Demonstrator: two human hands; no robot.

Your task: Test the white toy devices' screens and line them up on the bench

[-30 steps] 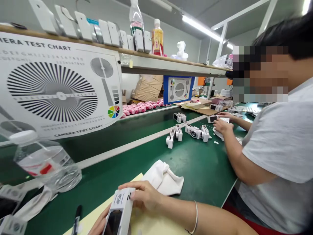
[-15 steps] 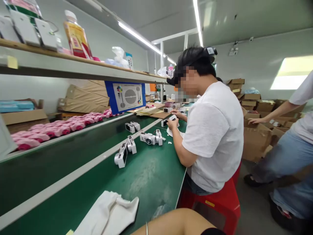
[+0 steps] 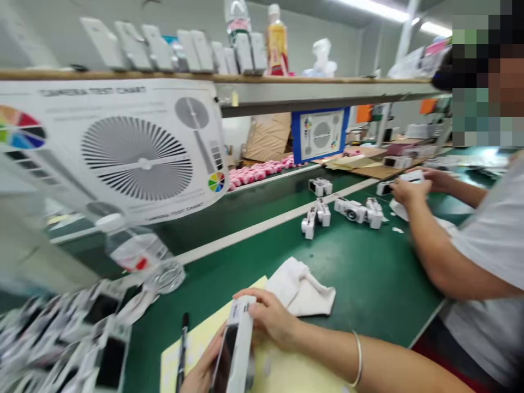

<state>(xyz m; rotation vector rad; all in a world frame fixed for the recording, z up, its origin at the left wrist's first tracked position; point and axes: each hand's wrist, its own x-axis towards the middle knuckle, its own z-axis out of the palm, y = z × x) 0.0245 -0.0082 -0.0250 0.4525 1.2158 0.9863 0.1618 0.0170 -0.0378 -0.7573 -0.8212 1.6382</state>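
Note:
A white camera with a dark screen on its back is held tilted between my two hands, low in the view. My right hand grips its far top end, thumb on the top face, a bangle on the wrist. Along the screen side, the fingers of my left hand wrap the camera; the rest of that hand is cut off by the lower edge. Beneath lies a yellow sheet, with a black pen on its left part. Just beyond my right hand is a crumpled white cloth.
Many white cameras stand packed at lower left, beside a lying plastic bottle. A test chart hangs from the shelf. Several cameras rest on the green table. At right, a co-worker's hands hold a white device.
My view has swung left and down. Both my hands and the white camera they hold have come into sight; before, only a forearm with a bangle showed.

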